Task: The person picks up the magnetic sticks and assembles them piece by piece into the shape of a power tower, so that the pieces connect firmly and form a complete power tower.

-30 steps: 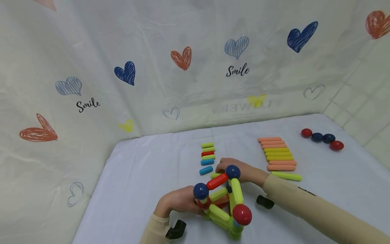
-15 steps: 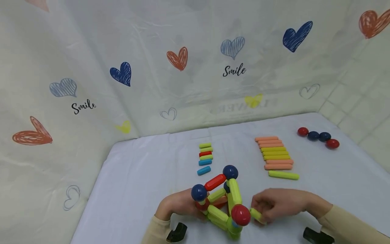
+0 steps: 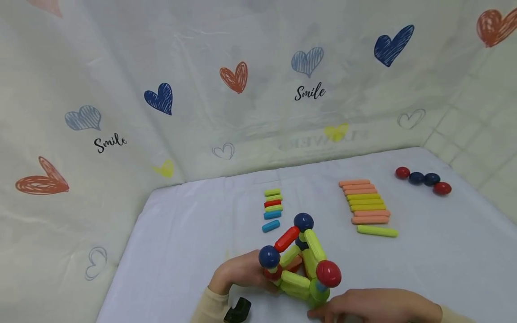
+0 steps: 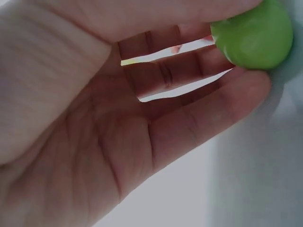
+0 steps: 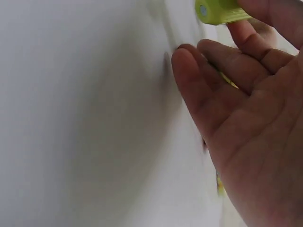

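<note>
A magnetic stick-and-ball frame stands near the front of the table, with yellow-green and red sticks joining blue, red and green balls. My left hand holds its left side; in the left wrist view, thumb and fingertips grip a green ball. Low at the frame's right corner is my right hand, its fingertips by the green corner ball. In the right wrist view that hand pinches a short yellow-green magnetic stick, silver magnet end showing. The head view hides this stick.
Short coloured sticks lie in a column behind the frame. Several long orange and yellow sticks lie to the right, with one long yellow-green stick in front. Red and blue balls line up at the far right.
My right hand has picked up a short yellow-green stick from the column behind the frame and come down to its front right corner. The frame has turned slightly in my left hand.
</note>
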Demonstrator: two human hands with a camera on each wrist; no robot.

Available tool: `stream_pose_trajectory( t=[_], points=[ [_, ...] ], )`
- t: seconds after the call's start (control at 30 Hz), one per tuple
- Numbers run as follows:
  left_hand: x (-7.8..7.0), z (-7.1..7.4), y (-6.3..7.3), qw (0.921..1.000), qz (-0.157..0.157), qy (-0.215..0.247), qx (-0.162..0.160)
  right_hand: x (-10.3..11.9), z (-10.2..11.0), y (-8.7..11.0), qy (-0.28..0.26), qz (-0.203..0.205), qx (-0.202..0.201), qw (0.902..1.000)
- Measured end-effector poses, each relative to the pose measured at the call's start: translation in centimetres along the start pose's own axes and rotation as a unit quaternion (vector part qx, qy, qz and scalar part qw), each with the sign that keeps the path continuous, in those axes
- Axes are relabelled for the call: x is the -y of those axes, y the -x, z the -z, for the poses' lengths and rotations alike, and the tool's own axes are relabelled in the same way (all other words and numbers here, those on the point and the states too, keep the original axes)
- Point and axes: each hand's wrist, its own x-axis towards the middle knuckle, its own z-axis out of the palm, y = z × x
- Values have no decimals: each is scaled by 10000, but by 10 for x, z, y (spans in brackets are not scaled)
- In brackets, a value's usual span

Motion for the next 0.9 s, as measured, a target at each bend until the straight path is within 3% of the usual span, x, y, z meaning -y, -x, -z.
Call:
stream_pose_trajectory(
  t=[0.2, 0.3, 0.37, 0.43, 0.53, 0.63, 0.7, 0.8, 0.9],
  points=[
    [-9, -6, -11, 9946, -789, 34, 676, -13, 30, 28, 411, -101, -929, 9948],
    [-16, -10, -16, 9906, -968, 51, 968, -16, 42, 38, 316, -192, -1461, 9886],
    [-20, -10, -18, 9903, -1034, -53, 929, -14, 47, 43, 168, -238, -1787, 9835],
    [-21, -5, -17, 9923, -1058, -270, 583, -7, 50, 47, -102, -342, -2130, 9764],
    [-15, 6, -13, 9946, -929, -284, -355, 12, 51, 50, -804, -540, -2597, 9608],
    [-8, 13, -10, 9869, -818, -126, -1385, 32, 50, 52, -1610, -619, -2935, 9403],
    [-6, 15, -12, 9783, -856, 56, -1886, 44, 48, 52, -2110, -570, -3108, 9250],
    [-6, 13, -17, 9662, -1126, 334, -2296, 57, 47, 49, -2661, -422, -3332, 9035],
    [-9, 9, -21, 9603, -1402, 549, -2347, 64, 45, 44, -2968, -321, -3439, 8903]
  ],
)
